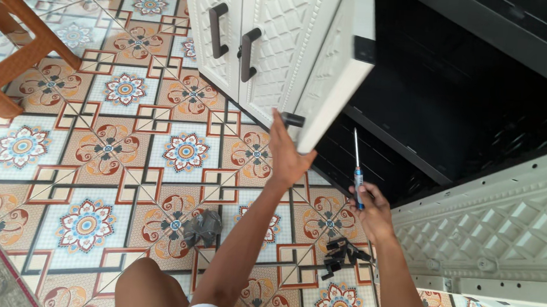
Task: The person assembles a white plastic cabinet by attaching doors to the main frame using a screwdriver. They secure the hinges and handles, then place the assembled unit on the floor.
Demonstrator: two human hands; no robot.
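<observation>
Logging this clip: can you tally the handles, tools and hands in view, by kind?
Dark door handles on the closed white cabinet doors: 2
Screwdriver, held in the right hand: 1
Hands, left hand and right hand: 2
Total: 5

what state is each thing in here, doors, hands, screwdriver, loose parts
open cream plastic cabinet door: swung out, left hand gripping its lower corner
two cream doors with dark handles: closed
dark cabinet interior: exposed
blue-handled screwdriver: upright, held in right hand
small black plastic parts: loose on tiled floor
grey crumpled bag: lying on floor
</observation>
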